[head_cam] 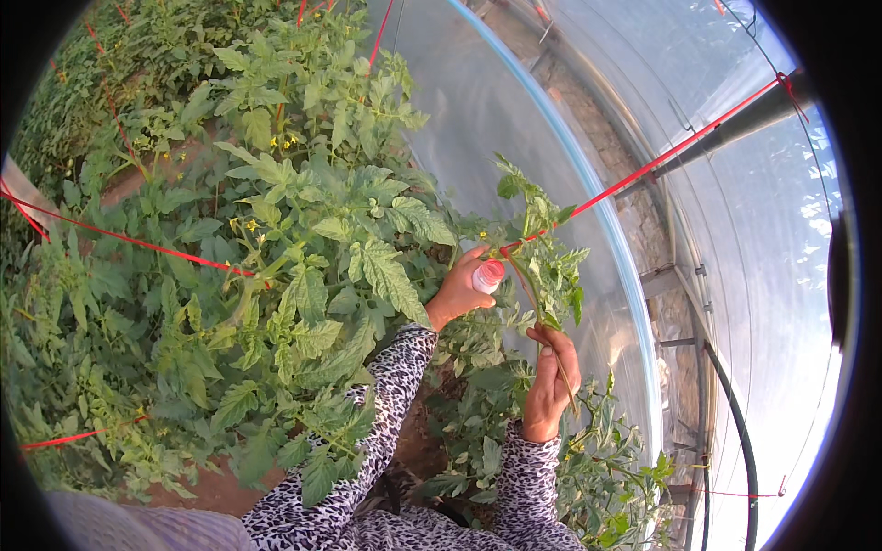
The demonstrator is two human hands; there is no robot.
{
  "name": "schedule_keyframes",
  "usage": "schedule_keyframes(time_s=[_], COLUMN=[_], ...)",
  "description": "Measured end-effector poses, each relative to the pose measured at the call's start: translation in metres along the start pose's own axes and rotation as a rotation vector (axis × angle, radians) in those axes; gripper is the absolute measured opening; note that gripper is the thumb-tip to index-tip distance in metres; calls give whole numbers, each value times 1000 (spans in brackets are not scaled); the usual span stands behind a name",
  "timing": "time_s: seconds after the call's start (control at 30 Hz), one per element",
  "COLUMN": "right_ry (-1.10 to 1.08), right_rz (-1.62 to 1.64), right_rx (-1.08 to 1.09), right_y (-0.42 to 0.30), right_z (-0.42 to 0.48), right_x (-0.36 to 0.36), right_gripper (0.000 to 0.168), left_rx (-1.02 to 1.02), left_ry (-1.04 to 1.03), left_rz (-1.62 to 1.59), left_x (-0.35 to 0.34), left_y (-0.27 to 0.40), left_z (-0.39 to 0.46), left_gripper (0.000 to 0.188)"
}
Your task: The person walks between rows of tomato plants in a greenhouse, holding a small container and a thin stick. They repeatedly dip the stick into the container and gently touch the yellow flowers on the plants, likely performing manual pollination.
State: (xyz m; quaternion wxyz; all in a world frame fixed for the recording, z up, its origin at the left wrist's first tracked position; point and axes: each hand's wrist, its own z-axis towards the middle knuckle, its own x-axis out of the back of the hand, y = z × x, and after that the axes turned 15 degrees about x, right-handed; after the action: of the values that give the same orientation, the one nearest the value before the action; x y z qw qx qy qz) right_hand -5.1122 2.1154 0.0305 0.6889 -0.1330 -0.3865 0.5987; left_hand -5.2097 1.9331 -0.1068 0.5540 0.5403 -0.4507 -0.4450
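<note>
My left hand (456, 289) is closed around a small white bottle with a pinkish-red top (488, 275), beside a tomato plant tied with red twine. My right hand (552, 375) pinches a thin brownish stem or stick (566, 386) between thumb and fingers, just below the leafy top of that tomato plant (551, 275). The red twine (623, 182) meets the plant just above the bottle and runs up to the right. Whether the thin piece belongs to the plant, I cannot tell.
Dense tomato plants (310, 330) with yellow flowers fill the left side, tied with more red twine (138, 241). Clear plastic sheeting (510, 138) curves along the right, before a brick wall (641, 227). A metal pole (744, 124) and a black hose (741, 427) are farther right.
</note>
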Motion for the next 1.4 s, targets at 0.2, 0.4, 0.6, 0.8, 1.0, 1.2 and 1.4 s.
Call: schedule_keyframes(time_s=[0.2,0.4,0.6,0.8,1.0,1.2,1.4], right_ry=[14,-69,-40,-80,-29,-42,-109], right_rz=[-42,-66,-25,-81,-65,-73,-72], right_rx=[24,-17,29,47,57,-7,-94], right_y=[1,1,-4,-3,-6,3,0], right_z=[1,7,12,19,19,36,59], right_x=[5,4,0,-9,-7,2,5], right_gripper=[25,28,27,26,27,28,28], left_rx=[-28,-70,-77,-123,-96,-114,-135], left_ry=[-18,-11,16,32,50,59,68], left_rz=[4,-28,55,64,94,101,100], left_x=[-3,-3,-4,-6,-5,-6,-3], left_y=[4,-3,1,-6,-3,1,-4], left_z=[-6,-6,-10,-9,-16,-21,-21], left_gripper=[59,59,61,60,57,54,51])
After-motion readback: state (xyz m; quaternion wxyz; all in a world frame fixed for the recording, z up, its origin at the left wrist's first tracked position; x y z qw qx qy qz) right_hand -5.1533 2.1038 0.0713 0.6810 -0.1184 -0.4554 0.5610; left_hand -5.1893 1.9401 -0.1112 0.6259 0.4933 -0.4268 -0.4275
